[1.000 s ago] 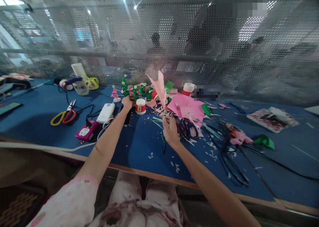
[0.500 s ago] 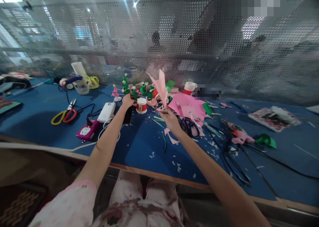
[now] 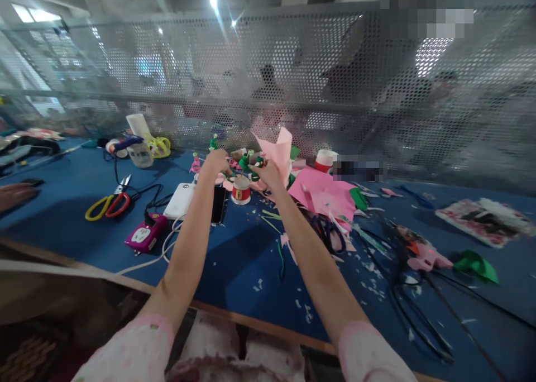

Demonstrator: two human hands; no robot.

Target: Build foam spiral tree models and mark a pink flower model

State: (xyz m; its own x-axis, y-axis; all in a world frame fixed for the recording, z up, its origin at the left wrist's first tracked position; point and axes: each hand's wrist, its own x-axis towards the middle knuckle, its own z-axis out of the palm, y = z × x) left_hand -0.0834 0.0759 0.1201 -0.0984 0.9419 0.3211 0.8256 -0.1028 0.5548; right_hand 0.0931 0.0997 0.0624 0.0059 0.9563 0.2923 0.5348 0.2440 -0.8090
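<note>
So in the head view, the person has both hands out over the blue flat-topped table [image 3: 243,259], right at the small green curly ornaments [image 3: 245,161]. Those are pretty cute: thin ribbon-like strips looped into coils, with little pale bits on them, though they're too small to tell if it's paper or felt. They sit in a cluster near the middle of the table's far side, just behind the short red-and-white round cup [image 3: 240,190], and one green tip pokes up behind the left hand.

The left hand [image 3: 218,161] is palm down with the fingers bent at the near left edge of the cluster; its fingertips are hidden, so can't tell if they're closed on anything. The right hand [image 3: 268,174] comes in from the other side with fingers stretched to the coils, but it's too blurry to say whether they're pinching one or just touching.

Just beside the right hand there's an upright peach folded sheet [image 3: 281,150], with a flat bright pink sheet [image 3: 326,191] to its right. Over on the left, the white rounded power bank [image 3: 180,201] lies near a black flat phone [image 3: 218,205], and the metal scissors with yellow and red handles [image 3: 109,203] lie farther out
</note>
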